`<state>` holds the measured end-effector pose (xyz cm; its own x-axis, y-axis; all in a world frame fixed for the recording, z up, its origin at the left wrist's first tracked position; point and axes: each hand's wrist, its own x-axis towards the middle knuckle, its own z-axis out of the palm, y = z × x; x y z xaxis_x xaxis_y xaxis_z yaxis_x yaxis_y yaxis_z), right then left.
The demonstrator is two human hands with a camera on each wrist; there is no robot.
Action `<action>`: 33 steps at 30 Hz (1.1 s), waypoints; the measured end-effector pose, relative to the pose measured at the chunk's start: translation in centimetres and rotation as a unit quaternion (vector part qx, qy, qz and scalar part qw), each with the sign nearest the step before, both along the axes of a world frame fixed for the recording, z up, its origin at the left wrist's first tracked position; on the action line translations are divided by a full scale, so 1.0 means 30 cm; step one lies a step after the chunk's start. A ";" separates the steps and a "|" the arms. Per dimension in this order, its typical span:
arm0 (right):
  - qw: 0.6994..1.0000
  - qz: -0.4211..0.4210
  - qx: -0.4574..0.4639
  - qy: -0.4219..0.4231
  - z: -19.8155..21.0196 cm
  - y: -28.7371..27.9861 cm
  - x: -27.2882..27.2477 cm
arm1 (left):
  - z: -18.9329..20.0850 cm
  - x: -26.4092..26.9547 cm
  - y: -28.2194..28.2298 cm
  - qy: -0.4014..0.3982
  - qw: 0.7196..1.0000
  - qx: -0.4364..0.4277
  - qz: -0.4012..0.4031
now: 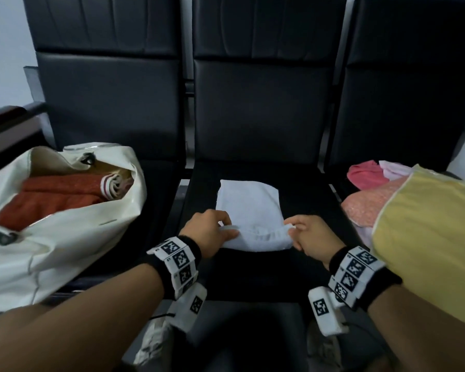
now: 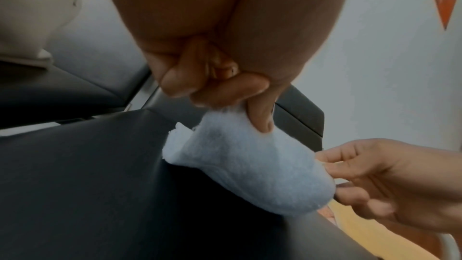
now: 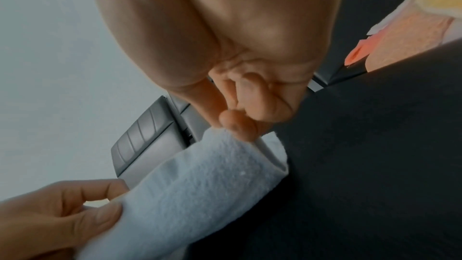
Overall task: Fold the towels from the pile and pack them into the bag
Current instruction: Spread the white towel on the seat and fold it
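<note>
A pale blue towel (image 1: pixel 249 208) lies on the middle black seat, its near end lifted and curled over. My left hand (image 1: pixel 212 229) pinches the near left corner of that towel (image 2: pixel 240 167). My right hand (image 1: pixel 310 232) pinches the near right corner of the towel (image 3: pixel 205 181). A white bag (image 1: pixel 65 232) stands open on the left seat with a rust-red folded towel (image 1: pixel 51 194) and a striped one inside. On the right seat lies the pile (image 1: pixel 371 208): pink, red and yellow towels.
Black padded seat backs (image 1: pixel 261 103) rise behind the three seats. A yellow towel (image 1: pixel 435 237) of the pile hangs over the right seat's front. A dark armrest (image 1: pixel 8 124) stands left of the bag. My feet show below the seat's edge.
</note>
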<state>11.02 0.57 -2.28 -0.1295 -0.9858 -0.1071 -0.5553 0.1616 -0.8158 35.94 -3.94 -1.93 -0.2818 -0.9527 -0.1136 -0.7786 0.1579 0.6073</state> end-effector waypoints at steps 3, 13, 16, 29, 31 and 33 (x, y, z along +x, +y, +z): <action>0.999 0.009 0.040 0.019 0.012 0.055 -0.001 | 0.011 0.013 0.037 -0.042 0.999 0.010 -0.031; 0.999 0.007 0.047 -0.001 0.069 0.086 0.008 | 0.079 0.022 0.053 -0.020 0.999 -0.023 -0.039; 1.000 -0.001 0.008 -0.001 0.084 0.027 0.007 | 0.092 0.037 0.014 0.007 0.999 -0.044 -0.014; 0.999 -0.038 0.006 0.014 0.017 -0.352 0.025 | -0.008 0.034 -0.321 0.089 0.991 -0.051 0.084; 0.998 -0.054 0.025 -0.002 -0.018 -0.393 0.023 | -0.033 0.017 -0.373 0.088 0.991 -0.049 0.085; 0.995 -0.079 0.042 -0.040 -0.042 -0.432 0.020 | -0.065 0.000 -0.419 0.105 0.989 -0.031 0.095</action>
